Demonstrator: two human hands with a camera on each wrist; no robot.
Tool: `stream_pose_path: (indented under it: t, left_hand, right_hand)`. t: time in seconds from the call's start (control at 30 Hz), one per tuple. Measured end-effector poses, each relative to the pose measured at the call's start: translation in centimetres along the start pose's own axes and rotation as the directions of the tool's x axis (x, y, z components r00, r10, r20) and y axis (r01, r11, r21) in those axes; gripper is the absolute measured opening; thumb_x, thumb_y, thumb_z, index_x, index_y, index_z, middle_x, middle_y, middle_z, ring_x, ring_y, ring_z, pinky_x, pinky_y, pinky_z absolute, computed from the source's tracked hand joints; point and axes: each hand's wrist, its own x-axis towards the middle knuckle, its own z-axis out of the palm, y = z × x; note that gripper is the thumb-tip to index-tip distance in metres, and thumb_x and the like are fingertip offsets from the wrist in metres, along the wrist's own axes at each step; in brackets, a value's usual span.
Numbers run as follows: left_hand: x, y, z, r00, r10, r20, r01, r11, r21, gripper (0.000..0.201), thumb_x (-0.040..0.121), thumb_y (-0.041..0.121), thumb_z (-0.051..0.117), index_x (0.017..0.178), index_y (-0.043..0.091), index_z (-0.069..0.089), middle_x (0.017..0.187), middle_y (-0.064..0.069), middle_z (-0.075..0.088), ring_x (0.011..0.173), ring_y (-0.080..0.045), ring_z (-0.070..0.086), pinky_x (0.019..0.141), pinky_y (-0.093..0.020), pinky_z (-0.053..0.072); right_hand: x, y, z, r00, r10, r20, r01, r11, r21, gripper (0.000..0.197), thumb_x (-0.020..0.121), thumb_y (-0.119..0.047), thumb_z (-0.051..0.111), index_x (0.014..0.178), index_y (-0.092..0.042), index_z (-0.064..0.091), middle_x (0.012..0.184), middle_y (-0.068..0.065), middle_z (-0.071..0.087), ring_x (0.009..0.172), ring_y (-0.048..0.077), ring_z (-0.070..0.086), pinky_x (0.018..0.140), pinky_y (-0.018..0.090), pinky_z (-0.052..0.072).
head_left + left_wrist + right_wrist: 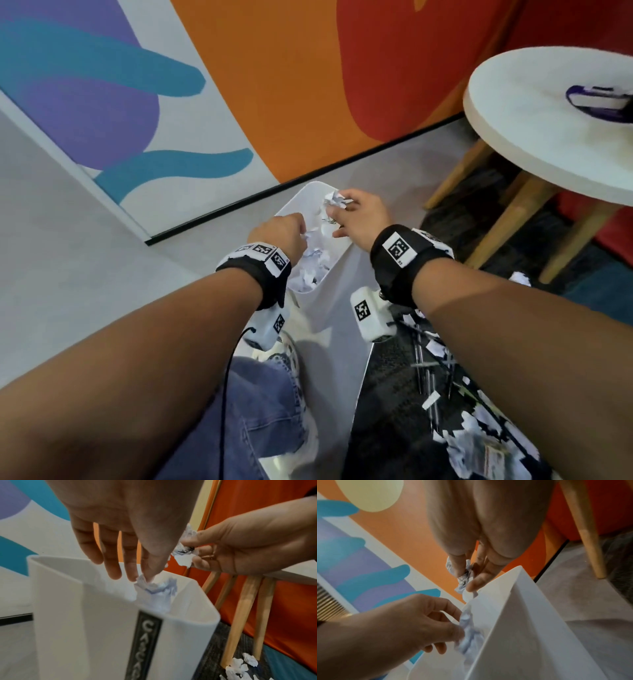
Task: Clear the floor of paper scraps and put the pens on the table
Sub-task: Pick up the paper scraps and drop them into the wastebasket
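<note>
White bin (337, 308) below two hands: right fingers (476, 584) pinch one paper wad (334, 200), left fingers (109, 566) spread.

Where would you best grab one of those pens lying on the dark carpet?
Pinch a pen across the middle of its thin barrel, fingers coming straight down from above. It lies flat among paper scraps, so only its top and sides are reachable.
</note>
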Motion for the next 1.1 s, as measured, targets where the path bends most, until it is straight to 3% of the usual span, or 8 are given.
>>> stream_pose_path:
  t: [0.17, 0.33, 0.47, 0.63, 0.77, 0.87, 1.0, 1.1]
  left_hand:
    - [0.3, -0.8, 0.9, 0.988, -0.008, 0.154, -0.008, 0.995, 0.103, 0.035, 0.086, 0.039, 0.065, 0.118, 0.028, 0.054, 0.114, 0.0, 0.062, 0.106, -0.025, 0.06, 0.088, -0.037, 0.048]
    - [0.5, -0.4, 0.2, 0.998, -0.012, 0.064, 0.001, 0.986, 0.168, 0.026, 0.089, 0.023, 0.054, 0.115, 0.026, 0.054, 0.107, -0.002, 0.064, 0.098, -0.027, 0.062, 0.085, -0.036, 0.04]
    - [0.3, 1.3, -1.2, 0.999, 0.021, -0.03, -0.016, 0.989, 0.144, 0.025, 0.09, 0.02, 0.052, 0.114, 0.026, 0.055, 0.107, -0.002, 0.066, 0.097, -0.027, 0.063, 0.09, -0.038, 0.04]
    - [-1.0, 6.2, -2.6, 0.979, 0.169, -0.117, -0.164, 0.985, 0.051, 0.027, 0.088, 0.019, 0.049, 0.113, 0.029, 0.057, 0.111, 0.0, 0.065, 0.101, -0.026, 0.062, 0.091, -0.038, 0.04]
    - [-2.7, 12.4, -0.8, 0.946, 0.315, -0.074, -0.319, 0.946, -0.048, 0.028, 0.086, 0.015, 0.05, 0.108, 0.029, 0.06, 0.106, -0.001, 0.067, 0.099, -0.027, 0.062, 0.086, -0.036, 0.043]
    - [-3.7, 16.7, 1.8, 0.894, 0.445, 0.041, -0.441, 0.894, -0.084, 0.025, 0.084, 0.018, 0.052, 0.103, 0.03, 0.062, 0.107, -0.004, 0.067, 0.1, -0.03, 0.061, 0.082, -0.035, 0.047]
    - [-4.7, 21.5, 7.1, 0.742, 0.601, 0.298, -0.594, 0.795, -0.123, 0.026, 0.083, 0.013, 0.052, 0.096, 0.031, 0.064, 0.101, -0.003, 0.069, 0.098, -0.028, 0.063, 0.082, -0.036, 0.053]
    - [-5.2, 24.1, 11.2, 0.679, 0.614, 0.403, -0.618, 0.774, -0.138, 0.025, 0.084, 0.014, 0.052, 0.097, 0.031, 0.064, 0.105, -0.001, 0.067, 0.097, -0.025, 0.062, 0.079, -0.029, 0.05]
  right_hand:
    - [0.5, 0.5, 0.6, 0.998, -0.054, 0.041, 0.063, 0.956, -0.285, 0.022, 0.084, -0.016, 0.07, 0.106, -0.021, 0.068, 0.086, -0.004, 0.063, 0.08, 0.019, 0.065, 0.071, 0.03, 0.058]
    - [0.4, 1.1, 0.1, 0.993, 0.007, 0.115, 0.058, 0.832, -0.552, 0.032, 0.081, -0.026, 0.073, 0.113, -0.028, 0.069, 0.116, -0.001, 0.065, 0.108, 0.014, 0.062, 0.088, 0.02, 0.043]
    - [0.1, 0.7, -0.8, 0.997, -0.025, 0.076, 0.061, 0.851, -0.521, 0.026, 0.083, -0.027, 0.071, 0.109, -0.027, 0.07, 0.117, -0.005, 0.065, 0.103, 0.014, 0.062, 0.087, 0.022, 0.044]
    - [-1.5, 1.9, -4.3, 0.991, -0.056, -0.125, -0.002, 0.906, -0.423, 0.02, 0.088, -0.023, 0.063, 0.107, -0.025, 0.068, 0.111, -0.007, 0.065, 0.098, 0.012, 0.06, 0.083, 0.021, 0.043]
    - [-4.3, 4.8, -9.3, 0.956, 0.034, -0.291, -0.147, 0.915, -0.376, 0.017, 0.086, -0.018, 0.063, 0.101, -0.021, 0.07, 0.101, -0.001, 0.071, 0.094, 0.013, 0.063, 0.086, 0.02, 0.045]
    - [-6.9, 7.9, -13.5, 0.91, 0.117, -0.397, -0.261, 0.907, -0.33, 0.013, 0.086, -0.017, 0.064, 0.097, -0.019, 0.07, 0.088, 0.001, 0.068, 0.084, 0.015, 0.062, 0.083, 0.022, 0.049]
    - [-11.0, 13.3, -19.3, 0.809, 0.316, -0.496, -0.477, 0.845, -0.241, 0.01, 0.087, -0.014, 0.064, 0.093, -0.017, 0.07, 0.082, 0.001, 0.064, 0.077, 0.016, 0.058, 0.06, 0.017, 0.043]
    - [-14.4, 17.6, -22.4, 0.707, 0.431, -0.561, -0.595, 0.792, -0.141, 0.011, 0.086, -0.013, 0.063, 0.082, -0.02, 0.07, 0.089, 0.008, 0.071, 0.088, 0.023, 0.066, 0.073, 0.021, 0.05]
